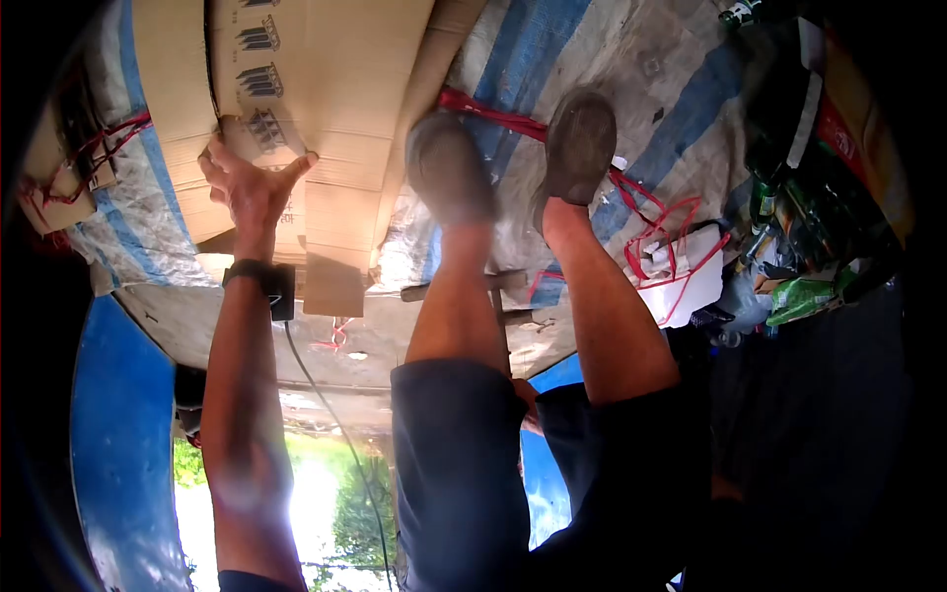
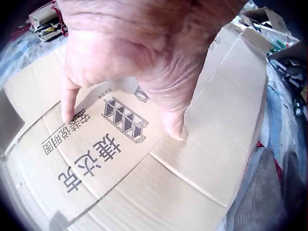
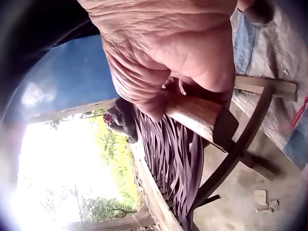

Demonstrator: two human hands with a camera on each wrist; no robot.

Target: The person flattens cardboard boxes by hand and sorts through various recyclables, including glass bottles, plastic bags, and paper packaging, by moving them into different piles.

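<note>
My left hand point(image 1: 253, 187) is spread over a flattened brown cardboard box point(image 1: 360, 89), its thumb and a fingertip touching the surface. Black printing of Chinese characters and a rack drawing shows beside that hand point(image 2: 134, 53) in the left wrist view. In the right wrist view, my right hand point(image 3: 173, 48) grips the end of a wooden bar point(image 3: 195, 118) on a seat strung with dark straps point(image 3: 166, 159). Only a bit of the right hand point(image 1: 531, 405) shows between the knees in the head view.
A blue-and-white striped tarp point(image 1: 681, 118) lies under the cardboard and the person's shoes point(image 1: 580, 143). Red string point(image 1: 656, 212) tangles over a white piece point(image 1: 691, 281). Green bottles point(image 1: 789, 227) are piled at the right; bundled cardboard point(image 1: 64, 163) sits at the left.
</note>
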